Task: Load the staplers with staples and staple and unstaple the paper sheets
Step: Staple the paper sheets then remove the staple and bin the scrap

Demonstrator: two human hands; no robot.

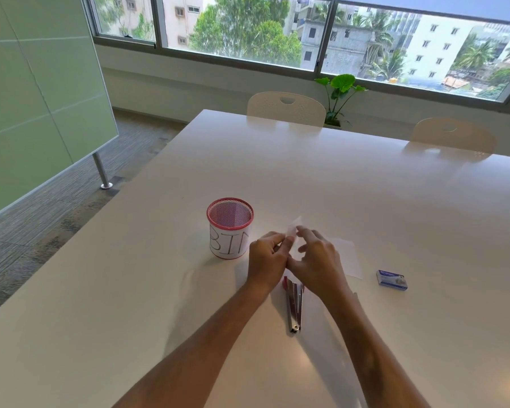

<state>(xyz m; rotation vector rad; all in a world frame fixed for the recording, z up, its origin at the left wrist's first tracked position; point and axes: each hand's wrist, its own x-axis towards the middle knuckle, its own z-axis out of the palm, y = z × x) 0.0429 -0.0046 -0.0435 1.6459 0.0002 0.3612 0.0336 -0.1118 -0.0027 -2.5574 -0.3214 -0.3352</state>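
A small white paper piece [294,228] sticks up between my two hands above the table. My left hand [267,260] pinches its lower left edge, fingers curled. My right hand [318,260] pinches it from the right with thumb and fingers. Below my hands a red and silver stapler [295,304] lies swung open on the white table [130,304]. Flat paper sheets [349,257] lie under and right of my right hand. A blue staple box [392,280] sits further right.
A red mesh cup labelled BIN [229,228] stands left of my hands. Two white chairs [286,108] are pushed in at the table's far edge, with a potted plant [340,92] behind them. A green glass board [42,98] stands on the left.
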